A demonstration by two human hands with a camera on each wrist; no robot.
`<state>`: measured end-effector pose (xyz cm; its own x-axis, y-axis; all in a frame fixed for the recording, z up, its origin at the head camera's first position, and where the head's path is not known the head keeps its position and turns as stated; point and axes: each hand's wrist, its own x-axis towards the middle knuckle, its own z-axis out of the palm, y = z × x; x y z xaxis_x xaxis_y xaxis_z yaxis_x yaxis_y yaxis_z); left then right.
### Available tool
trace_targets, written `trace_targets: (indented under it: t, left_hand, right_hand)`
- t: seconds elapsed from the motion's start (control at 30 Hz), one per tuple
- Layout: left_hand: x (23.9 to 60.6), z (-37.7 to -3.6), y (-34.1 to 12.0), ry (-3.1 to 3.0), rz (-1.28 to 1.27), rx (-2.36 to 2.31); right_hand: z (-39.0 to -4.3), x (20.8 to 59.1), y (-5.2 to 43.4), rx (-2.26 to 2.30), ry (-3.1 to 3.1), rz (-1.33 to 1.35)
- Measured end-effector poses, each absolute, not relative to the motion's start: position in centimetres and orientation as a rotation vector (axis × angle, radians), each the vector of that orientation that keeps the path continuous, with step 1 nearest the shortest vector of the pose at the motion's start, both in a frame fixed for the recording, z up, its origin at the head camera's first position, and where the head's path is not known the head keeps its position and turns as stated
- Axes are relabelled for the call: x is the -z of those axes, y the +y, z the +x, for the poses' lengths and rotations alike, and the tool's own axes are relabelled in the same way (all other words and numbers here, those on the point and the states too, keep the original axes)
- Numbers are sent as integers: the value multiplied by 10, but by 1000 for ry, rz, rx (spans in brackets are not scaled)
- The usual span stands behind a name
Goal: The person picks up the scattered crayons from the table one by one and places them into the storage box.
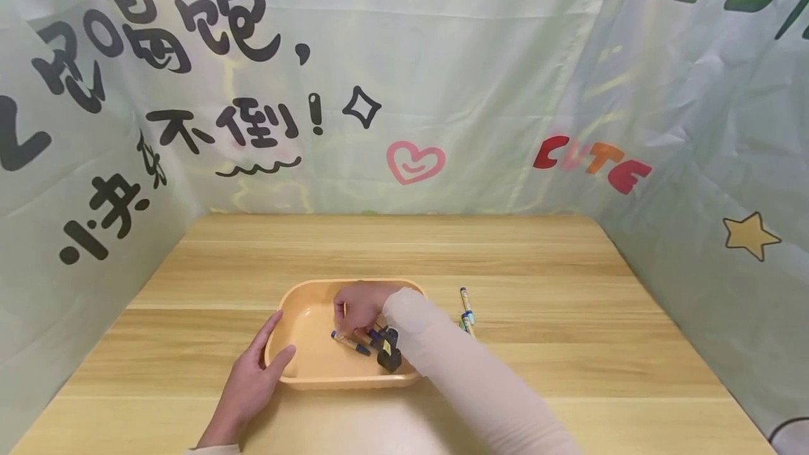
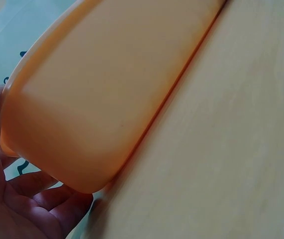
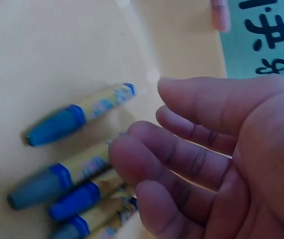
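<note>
An orange plastic tray [image 1: 302,321] sits on the wooden table. Several blue-capped crayons [image 1: 350,343] with yellow wrappers lie on its floor, seen close in the right wrist view as crayons [image 3: 79,114]. My right hand [image 1: 357,307] hovers inside the tray just over them, fingers [image 3: 181,164] relaxed and holding nothing. My left hand [image 1: 253,378] rests against the tray's left outer wall, thumb at the rim; the left wrist view shows the tray wall [image 2: 107,89] against my palm [image 2: 27,204].
Two more crayons [image 1: 467,306] lie on the table just right of the tray. A black wrist camera [image 1: 388,350] sits on my right forearm. Printed cloth walls enclose the table on three sides.
</note>
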<state>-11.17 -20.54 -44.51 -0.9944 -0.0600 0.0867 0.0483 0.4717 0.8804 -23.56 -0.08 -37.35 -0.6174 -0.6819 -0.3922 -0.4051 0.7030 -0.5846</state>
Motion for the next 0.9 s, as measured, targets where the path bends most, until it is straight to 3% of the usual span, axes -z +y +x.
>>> trace_targets:
  t: [0.5,0.9]
  left_hand:
    - [443,-112,-205,-2638,19,1534]
    - [443,-111,-206,-2649,21,1549]
  right_hand:
    - [-255,354,46,894,2312,-864]
    - [-270,357,120,1064,2446,-701]
